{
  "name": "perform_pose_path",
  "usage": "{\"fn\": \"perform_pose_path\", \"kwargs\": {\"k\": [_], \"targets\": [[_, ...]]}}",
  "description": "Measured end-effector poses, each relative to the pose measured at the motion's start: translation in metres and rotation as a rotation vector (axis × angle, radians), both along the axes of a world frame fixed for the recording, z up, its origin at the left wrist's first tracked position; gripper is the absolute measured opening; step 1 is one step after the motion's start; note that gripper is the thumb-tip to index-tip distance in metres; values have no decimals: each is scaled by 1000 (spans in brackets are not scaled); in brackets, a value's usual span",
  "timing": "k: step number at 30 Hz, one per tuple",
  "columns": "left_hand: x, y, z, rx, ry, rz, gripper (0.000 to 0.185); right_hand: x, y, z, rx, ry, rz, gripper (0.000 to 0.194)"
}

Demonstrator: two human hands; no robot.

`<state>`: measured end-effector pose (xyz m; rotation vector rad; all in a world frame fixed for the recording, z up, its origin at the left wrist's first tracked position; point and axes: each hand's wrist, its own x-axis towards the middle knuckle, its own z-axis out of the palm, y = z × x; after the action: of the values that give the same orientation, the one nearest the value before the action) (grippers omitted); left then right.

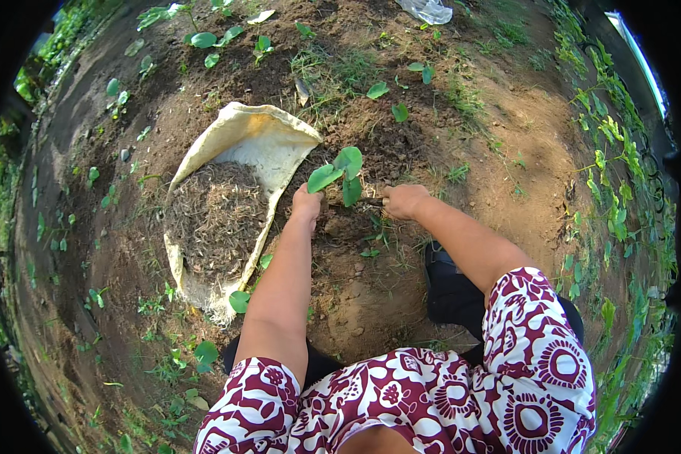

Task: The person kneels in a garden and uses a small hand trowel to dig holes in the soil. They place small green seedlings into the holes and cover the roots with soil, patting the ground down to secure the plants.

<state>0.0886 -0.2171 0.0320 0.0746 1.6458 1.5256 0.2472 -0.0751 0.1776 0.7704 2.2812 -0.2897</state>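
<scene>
A young broad-leaved seedling [349,162] stands in front of me between my two hands. My left hand [307,205] is at its left side, beside the leaves; its fingers are partly hidden, so its hold cannot be told. On the right, my right hand [404,201] is closed around the end of a dark, thin tool or stick [370,201] that points left toward the plant's base, low over the soil. An open whitish woven sack [278,150] lies left of my left hand, holding dry brown mulch or chopped plant matter [221,215].
More seedlings [203,40] grow in the brown soil ahead and to the left. A clear plastic bag [428,10] lies at the far edge. Leafy vines [616,215] run along the right side. My dark shoe [440,261] rests on the soil below my right hand.
</scene>
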Motion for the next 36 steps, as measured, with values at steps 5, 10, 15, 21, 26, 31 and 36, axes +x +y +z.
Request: {"fn": "perform_pose_path", "kwargs": {"k": [5, 10, 15, 21, 26, 31, 36], "targets": [[-6, -3, -26, -107, 93, 47, 30, -23, 4, 50, 84, -100, 273, 35], [0, -9, -19, -152, 197, 16, 43, -40, -37, 34, 201, -251, 459, 26], [8, -19, 5, -249, 277, -117, 46, -41, -68, 15, 199, -289, 477, 25], [7, -25, 4, -273, 255, -140, 27, -33, -86, 5, 229, -281, 429, 24], [6, -24, 11, -299, 380, -261, 23, -38, -98, 4, 207, -326, 421, 23], [7, -23, 14, -334, 472, -381, 22, -42, -102, 3, 223, -339, 370, 23], [6, -32, 6, -302, 515, -387, 47, -35, -105, -11, 219, -320, 313, 32]]}}
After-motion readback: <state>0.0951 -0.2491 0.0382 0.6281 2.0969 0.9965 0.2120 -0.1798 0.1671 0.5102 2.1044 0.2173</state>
